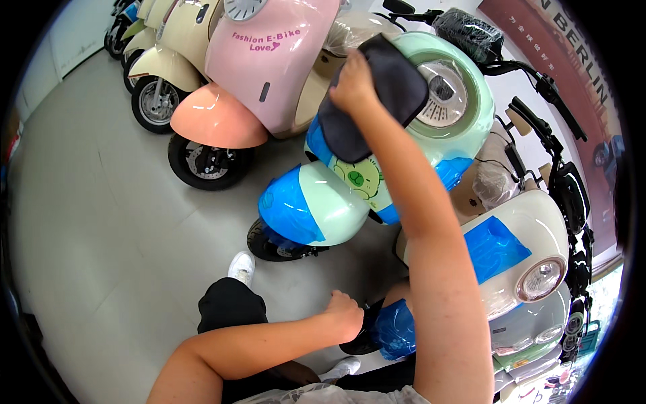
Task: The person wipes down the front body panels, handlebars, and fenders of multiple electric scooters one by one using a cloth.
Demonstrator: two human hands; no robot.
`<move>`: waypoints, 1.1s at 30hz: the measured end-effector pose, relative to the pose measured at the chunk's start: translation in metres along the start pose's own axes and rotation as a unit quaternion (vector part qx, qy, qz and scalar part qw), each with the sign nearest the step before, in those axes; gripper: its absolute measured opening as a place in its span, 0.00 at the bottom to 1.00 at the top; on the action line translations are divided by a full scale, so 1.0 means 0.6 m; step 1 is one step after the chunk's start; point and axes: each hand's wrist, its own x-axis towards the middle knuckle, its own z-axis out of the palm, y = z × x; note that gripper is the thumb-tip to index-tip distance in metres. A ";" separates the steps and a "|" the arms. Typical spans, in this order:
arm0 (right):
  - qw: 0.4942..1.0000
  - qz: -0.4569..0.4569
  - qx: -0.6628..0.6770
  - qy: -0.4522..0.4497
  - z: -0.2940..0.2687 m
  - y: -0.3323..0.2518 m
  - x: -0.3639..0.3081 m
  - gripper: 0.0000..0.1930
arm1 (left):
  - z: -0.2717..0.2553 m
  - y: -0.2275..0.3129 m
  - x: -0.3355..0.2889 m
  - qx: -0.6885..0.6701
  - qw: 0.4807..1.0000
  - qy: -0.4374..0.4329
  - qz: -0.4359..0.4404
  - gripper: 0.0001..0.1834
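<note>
Landmark: mint-green scooter (464, 128), parked nose toward the person; all places below are given relative to it.
Right hand: the right hand (352, 84) lies on the scooter's front panel, beside the round headlamp (441, 94), and presses a dark grey cloth (377, 101) flat against the paint. Grip state: fingers spread over the cloth and bearing down on it, holding it by pressure rather than clenched round it.
Cloth: spread over the upper front panel, its lower edge hanging toward a cartoon sticker (360, 178) below it.
Left hand: the left hand (346, 315) is low and well below the scooter's front mudguard (306, 205), closed into a loose fist (whether it grasps anything cannot be told). It is just beside a blue-wrapped mudguard (393, 330) of the neighbouring cream scooter (518, 249).
Protective film: blue film (286, 205) covers part of the green scooter's mudguard and the sides of its front panel.
Progress: judged from the cloth's place, wiping is under way on the upper front panel; the lower panel and mudguard are not under the cloth, and no clear difference between wiped and unwiped paint can be seen.
Surroundings: a pink scooter (269, 60) stands to the green scooter's left on the grey floor (101, 222).
</note>
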 end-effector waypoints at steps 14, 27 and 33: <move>0.983 -0.101 0.150 -0.012 0.032 -0.067 0.006 0.34 | -0.001 0.002 0.005 -0.002 0.999 -0.044 -0.007 0.25; 0.977 0.068 0.173 0.107 -0.025 0.150 0.087 0.25 | 0.005 0.007 0.015 0.012 0.999 -0.037 -0.007 0.22; 0.978 0.062 0.138 0.145 -0.020 0.117 0.073 0.21 | -0.003 0.006 0.016 0.031 0.997 -0.064 0.009 0.20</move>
